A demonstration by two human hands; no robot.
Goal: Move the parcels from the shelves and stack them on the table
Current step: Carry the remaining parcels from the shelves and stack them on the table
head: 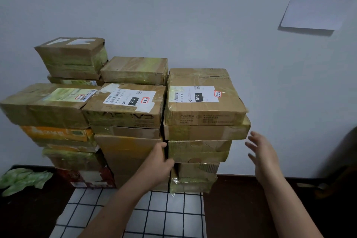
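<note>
Nearest us, both forearms are reaching out over the checked cloth (173, 212) on the dark desk (241, 208). The left hand (157, 162) is curling its fingers (170, 161) into the seam between the middle and right columns, touching the left end of the third parcel (199, 150) down. Whether it is truly gripping, I cannot tell. The right hand (265, 160) is hanging wide, spread and holding nothing, just clear of that parcel's right end. So the parcel is lying between the two hands, long axis running left to right, left hand nearer. The parcels are standing on the desk in three front columns, the right column (204, 100) showing five, with at least three more behind. A green bag (23, 179) is lying far left of the fingers, and one paper sheet (318, 0) is hanging on the wall up right.
</note>
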